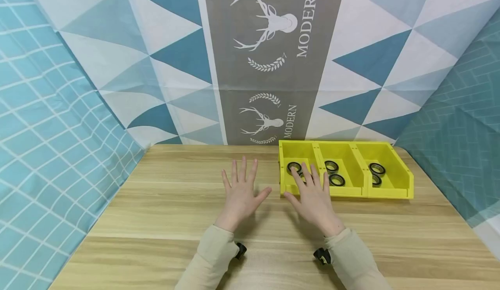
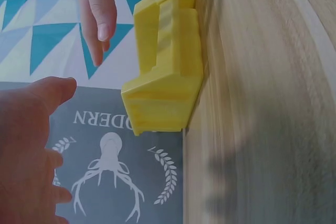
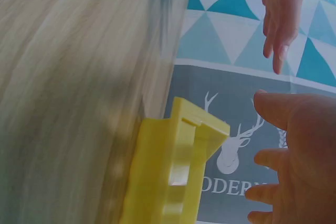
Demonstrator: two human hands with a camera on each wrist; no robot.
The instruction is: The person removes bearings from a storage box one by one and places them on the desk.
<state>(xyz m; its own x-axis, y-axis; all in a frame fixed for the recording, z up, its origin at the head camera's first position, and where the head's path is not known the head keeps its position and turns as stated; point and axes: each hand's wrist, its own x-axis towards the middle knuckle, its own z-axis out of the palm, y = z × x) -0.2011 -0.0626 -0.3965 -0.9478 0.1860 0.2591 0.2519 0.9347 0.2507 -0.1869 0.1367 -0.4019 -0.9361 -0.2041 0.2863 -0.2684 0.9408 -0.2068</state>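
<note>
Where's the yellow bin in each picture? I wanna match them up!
Head: the yellow bin is right of the middle, a bit below halfway down.
Left wrist: the yellow bin runs from the top edge to just below the middle.
Right wrist: the yellow bin is in the lower middle, cut off by the bottom edge.
Shared landmark: the grey strip with white deer heads shows in all three.
</note>
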